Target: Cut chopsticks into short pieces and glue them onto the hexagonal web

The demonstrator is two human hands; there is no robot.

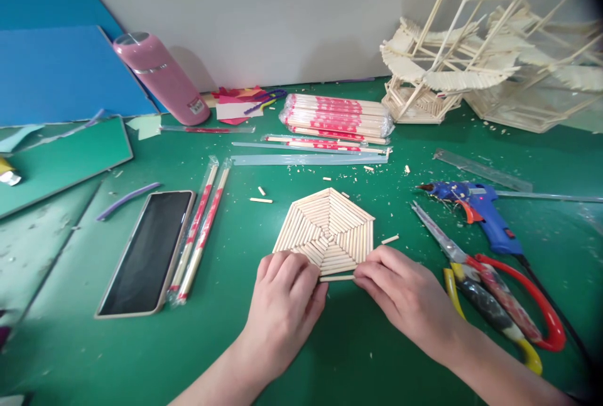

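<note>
Near the front edge of the green mat (pixel 141 343), I am fitting a short wooden stick (pixel 336 278) along the lower side of the hexagonal stick panel (pixel 326 230). My left hand (pixel 282 305) lies curled, fingers pressing the panel's near-left corner and touching the stick's left end. My right hand (pixel 405 296) is nearly closed, fingertips pinching the stick's right end. As I judge it, the piece wants nudging flush against the panel's outer row. Scissors (pixel 494 293) and a blue glue gun (pixel 475 208) lie just right of my hands.
</note>
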